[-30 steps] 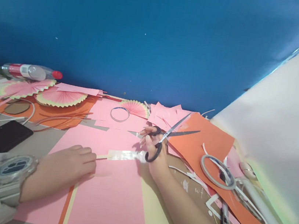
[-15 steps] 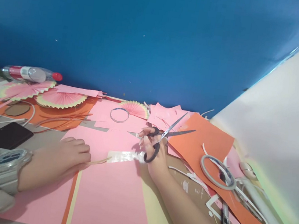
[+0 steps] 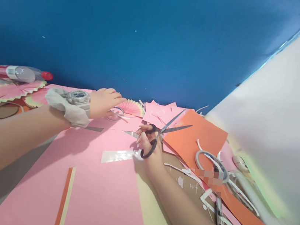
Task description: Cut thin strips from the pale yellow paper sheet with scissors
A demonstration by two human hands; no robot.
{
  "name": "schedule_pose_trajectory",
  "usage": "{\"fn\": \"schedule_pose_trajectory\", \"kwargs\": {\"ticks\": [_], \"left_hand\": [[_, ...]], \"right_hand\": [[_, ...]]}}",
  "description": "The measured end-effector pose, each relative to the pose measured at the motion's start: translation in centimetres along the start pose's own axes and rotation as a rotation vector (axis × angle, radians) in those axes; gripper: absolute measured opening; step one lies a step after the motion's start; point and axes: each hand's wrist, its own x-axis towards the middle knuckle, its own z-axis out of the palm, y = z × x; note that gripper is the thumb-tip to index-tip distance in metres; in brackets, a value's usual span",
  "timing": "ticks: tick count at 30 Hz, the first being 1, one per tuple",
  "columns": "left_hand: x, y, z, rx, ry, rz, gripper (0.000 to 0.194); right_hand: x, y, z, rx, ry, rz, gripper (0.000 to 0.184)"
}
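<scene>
My left hand is over the back of the work surface, palm down, with fingers stretched out and thumb apart. Under its fingertips lies a thin tape ring, with a small pale strip beside it. In my right hand is a pair of scissors, black handles around the fingers and blades spread toward the back right. A shiny strip of clear tape lies on the large pink paper, its right end by my right hand. Whether those fingers touch it is hidden.
A pleated paper fan and pink paper pieces lie along the blue wall. At right are orange paper, a larger tape roll and a cutter knife. A plastic bottle lies at far left.
My left hand has moved from beside the tape strip, up and right to the tape ring at the back. The thin tan strip has left the pink paper. My right hand keeps the scissors.
</scene>
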Motion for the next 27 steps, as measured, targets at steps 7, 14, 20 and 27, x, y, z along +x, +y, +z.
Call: {"fn": "schedule_pose_trajectory", "kwargs": {"ticks": [7, 14, 20, 27], "left_hand": [[-4.8, 5.8, 0.5, -0.291, -0.277, -0.176, 0.044], [-8.1, 6.4, 2.0, -0.833, -0.359, -0.194, 0.027], [-8.1, 5.0, 1.9, -0.719, -0.149, -0.281, 0.028], [-9.2, 2.7, 0.1, -0.784, 0.196, -0.522, 0.023]], "right_hand": [[0.1, 0.0, 0.0, 0.048, 0.026, 0.007, 0.016], [-0.2, -0.2, 0.2, -0.003, -0.006, -0.012, 0.014], [-0.2, 0.1, 0.1, -0.004, 0.013, -0.067, 0.016], [-0.4, -0.4, -0.5, -0.245, 0.193, -0.210, 0.022]]}}
